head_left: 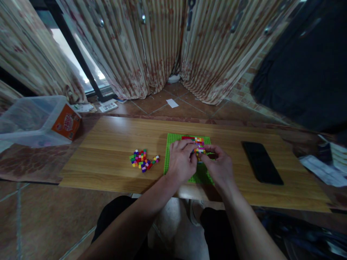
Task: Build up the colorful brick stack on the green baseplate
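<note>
Pink-and-yellow brick cluster (200, 150) between left hand (180, 158) and right hand (220, 164), both pinching it.

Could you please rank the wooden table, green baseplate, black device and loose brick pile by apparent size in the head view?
1. Wooden table
2. Green baseplate, though partly covered
3. Black device
4. Loose brick pile

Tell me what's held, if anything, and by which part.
The left hand and right hand pinch a small cluster of coloured bricks by its opposite sides; whether it's off the green baseplate is unclear.
</note>
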The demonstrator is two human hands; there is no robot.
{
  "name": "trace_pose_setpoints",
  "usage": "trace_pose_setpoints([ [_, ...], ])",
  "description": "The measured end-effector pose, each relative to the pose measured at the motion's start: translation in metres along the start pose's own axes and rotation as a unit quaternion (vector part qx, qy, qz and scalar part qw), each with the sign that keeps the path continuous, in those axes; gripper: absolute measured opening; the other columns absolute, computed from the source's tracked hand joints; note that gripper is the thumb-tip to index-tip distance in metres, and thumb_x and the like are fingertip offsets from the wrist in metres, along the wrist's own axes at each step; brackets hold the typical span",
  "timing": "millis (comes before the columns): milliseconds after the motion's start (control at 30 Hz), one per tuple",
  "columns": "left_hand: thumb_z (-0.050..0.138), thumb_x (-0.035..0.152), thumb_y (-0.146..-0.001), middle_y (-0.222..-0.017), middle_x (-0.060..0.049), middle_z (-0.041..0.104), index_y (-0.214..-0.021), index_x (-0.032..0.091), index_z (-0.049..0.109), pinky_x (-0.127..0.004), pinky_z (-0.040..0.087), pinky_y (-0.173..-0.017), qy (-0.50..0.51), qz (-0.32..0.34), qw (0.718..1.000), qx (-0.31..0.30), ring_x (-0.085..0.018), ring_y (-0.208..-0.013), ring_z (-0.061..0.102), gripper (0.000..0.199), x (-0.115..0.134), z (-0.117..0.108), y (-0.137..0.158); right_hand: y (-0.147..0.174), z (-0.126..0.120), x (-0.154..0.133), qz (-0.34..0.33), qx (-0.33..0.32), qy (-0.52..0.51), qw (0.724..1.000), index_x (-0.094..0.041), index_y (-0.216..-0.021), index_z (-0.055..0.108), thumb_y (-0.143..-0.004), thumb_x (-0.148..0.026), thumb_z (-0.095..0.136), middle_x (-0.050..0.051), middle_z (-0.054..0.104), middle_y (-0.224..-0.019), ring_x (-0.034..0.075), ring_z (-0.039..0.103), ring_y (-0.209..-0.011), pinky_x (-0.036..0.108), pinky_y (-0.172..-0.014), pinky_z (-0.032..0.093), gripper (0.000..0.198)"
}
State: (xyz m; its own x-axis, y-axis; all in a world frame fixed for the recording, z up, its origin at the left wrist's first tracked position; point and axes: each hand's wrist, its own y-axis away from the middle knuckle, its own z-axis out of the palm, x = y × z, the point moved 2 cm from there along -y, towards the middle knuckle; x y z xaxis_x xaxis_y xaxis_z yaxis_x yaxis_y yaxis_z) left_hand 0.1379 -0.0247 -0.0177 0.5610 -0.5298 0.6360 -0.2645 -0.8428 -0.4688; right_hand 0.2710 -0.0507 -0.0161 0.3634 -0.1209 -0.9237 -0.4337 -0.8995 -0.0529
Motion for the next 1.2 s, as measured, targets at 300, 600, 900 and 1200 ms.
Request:
trace_pose_setpoints([
  [300, 0.057, 0.012, -0.079, -0.116, -0.005, 0.066, -0.106, 0.022, 0.067, -0.044, 0.041, -0.098, 0.01, -0.002, 1.0, -0.01, -0.023, -0.108, 0.056, 0.03, 0.001, -0.002, 0.002, -0.002, 0.001, 0.007, 0.012, -0.016, -0.036, 0.999, -0.017, -0.095, 0.068, -0.066, -0.038, 0.072, 0.007, 0.071, -0.089, 0.017, 0.06, -0.066, 0.032, -0.063, 0.047, 0.036],
  [600, 0.057, 0.008, -0.071, -0.1, -0.006, 0.071, -0.1, 0.02, 0.07, -0.038, 0.049, -0.091, 0.017, -0.018, 0.977, -0.209, -0.022, -0.098, 0.065, 0.034, -0.058, -0.085, -0.01, -0.004, -0.008, 0.015, 0.011, -0.002, -0.054, 0.998, -0.018, -0.094, 0.07, -0.071, -0.048, 0.074, 0.007, 0.072, -0.089, 0.017, 0.063, -0.067, 0.031, -0.061, 0.048, 0.038],
  [900, 0.057, 0.01, -0.071, -0.092, -0.005, 0.071, -0.086, 0.022, 0.073, -0.032, 0.049, -0.085, -0.115, -0.036, 0.951, -0.286, -0.021, -0.091, 0.065, 0.025, -0.076, -0.09, 0.003, -0.007, -0.005, 0.02, 0.017, 0.007, -0.079, 0.997, -0.017, -0.093, 0.072, -0.069, -0.049, 0.076, 0.007, 0.073, -0.083, 0.017, 0.064, -0.065, 0.033, -0.062, 0.05, 0.04],
  [1200, 0.053, 0.009, -0.075, -0.081, -0.006, 0.066, -0.076, 0.019, 0.069, -0.03, 0.048, -0.075, -0.13, -0.028, 0.955, -0.266, -0.019, -0.079, 0.062, 0.019, -0.076, -0.088, -0.001, -0.006, -0.005, 0.016, 0.011, 0.003, -0.081, 0.997, -0.018, -0.091, 0.072, -0.071, -0.048, 0.074, 0.006, 0.073, -0.077, 0.019, 0.065, -0.063, 0.033, -0.06, 0.051, 0.035],
])
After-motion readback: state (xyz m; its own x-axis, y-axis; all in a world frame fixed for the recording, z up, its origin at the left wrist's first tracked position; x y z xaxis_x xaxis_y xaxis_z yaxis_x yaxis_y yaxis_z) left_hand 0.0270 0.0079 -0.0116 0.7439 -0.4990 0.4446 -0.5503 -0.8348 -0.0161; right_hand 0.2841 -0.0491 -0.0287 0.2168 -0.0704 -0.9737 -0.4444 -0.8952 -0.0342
